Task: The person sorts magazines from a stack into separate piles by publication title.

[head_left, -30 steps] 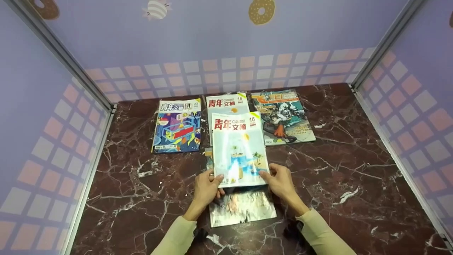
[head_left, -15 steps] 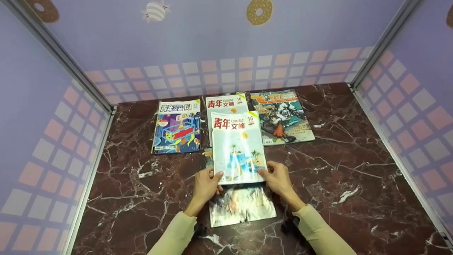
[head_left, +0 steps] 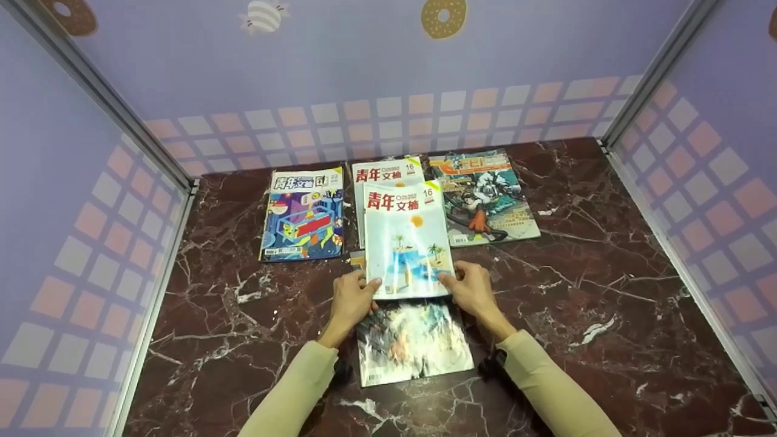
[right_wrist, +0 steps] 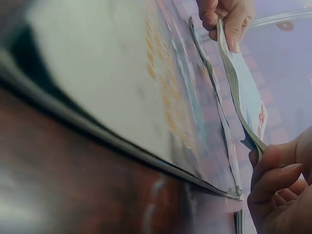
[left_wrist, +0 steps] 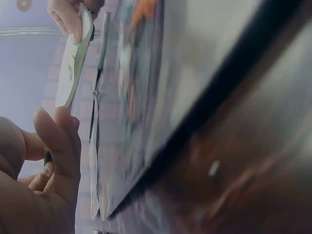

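A light-blue magazine (head_left: 407, 243) with red lettering and a beach picture is held by its near corners, raised over the table. My left hand (head_left: 352, 301) pinches the left corner, thumb on the cover and fingers beneath. At the right corner my right hand (head_left: 476, 294) grips it the same way. Both wrist views show the held magazine edge-on, its pages slightly bowed, apart from what lies below. Under it lies a glossy dark magazine (head_left: 416, 346), its upper part mostly hidden. Behind, the held magazine overlaps another beach-cover magazine (head_left: 388, 172) in the head view.
At the back left lies a purple-blue magazine (head_left: 303, 221); at the back right, a larger magazine (head_left: 488, 197) with an armoured figure. The dark red marbled table (head_left: 607, 291) is enclosed by a back wall (head_left: 364, 60) and side walls with pastel squares.
Both hands have moved the held magazine forward, away from the body, so it covers more of the beach-cover magazine behind. More of the dark magazine below shows. The grips are unchanged.
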Available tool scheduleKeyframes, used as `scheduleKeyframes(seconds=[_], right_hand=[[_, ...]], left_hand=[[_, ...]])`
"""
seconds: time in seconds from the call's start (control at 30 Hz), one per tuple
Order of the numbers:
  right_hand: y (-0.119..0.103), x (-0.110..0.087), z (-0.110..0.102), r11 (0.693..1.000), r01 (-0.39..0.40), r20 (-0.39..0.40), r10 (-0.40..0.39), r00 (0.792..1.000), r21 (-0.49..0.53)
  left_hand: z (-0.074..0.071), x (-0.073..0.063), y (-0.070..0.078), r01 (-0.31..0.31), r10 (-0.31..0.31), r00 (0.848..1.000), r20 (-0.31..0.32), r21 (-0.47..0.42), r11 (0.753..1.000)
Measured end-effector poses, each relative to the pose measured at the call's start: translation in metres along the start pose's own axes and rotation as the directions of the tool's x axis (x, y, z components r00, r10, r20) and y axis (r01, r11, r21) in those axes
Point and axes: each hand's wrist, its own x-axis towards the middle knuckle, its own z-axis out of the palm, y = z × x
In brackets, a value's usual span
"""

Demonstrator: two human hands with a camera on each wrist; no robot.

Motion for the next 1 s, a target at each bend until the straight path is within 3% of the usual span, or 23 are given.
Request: scheduleKeyframes(seconds=[0.23, 0.4, 0.47, 0.63, 0.7, 0.8, 1.0], right_hand=[[-0.005, 0.03, 0.002, 0.998, 0.004, 0.011, -0.004, 1.0, -0.061], [-0.005, 0.049, 0.004, 1.0, -0.025, 0.047, 0.026, 0.999, -0.019], [0.006, 0.059, 0.008, 1.0, -0.017, 0.06, 0.017, 0.998, 0.001], [0.049, 0.09, 0.024, 0.998, 0.025, 0.061, -0.021, 0.998, -0.054], [0.057, 0.101, 0.029, 0.995, 0.026, 0.058, -0.02, 0.998, -0.092], [0.053, 0.108, 0.028, 0.994, 0.02, 0.071, -0.012, 0.997, -0.109], [0.031, 0.123, 0.026, 0.991, 0.02, 0.073, -0.011, 0.997, -0.132]], left_hand=[[-0.003, 0.033, 0.001, -0.05, 0.051, 0.999, -0.005, 0.057, 0.997], [0.002, 0.063, -0.023, -0.107, 0.11, 0.994, -0.022, 0.106, 0.989], [0.007, 0.075, -0.035, -0.09, 0.092, 0.996, -0.012, 0.119, 0.989], [0.016, 0.096, -0.046, -0.022, 0.02, 1.0, 0.014, 0.173, 0.985], [0.018, 0.102, -0.047, -0.018, 0.018, 1.0, 0.001, 0.192, 0.981], [0.017, 0.111, -0.046, -0.028, 0.033, 0.999, -0.019, 0.21, 0.977], [0.008, 0.115, -0.024, -0.001, 0.002, 1.0, -0.01, 0.167, 0.986]])
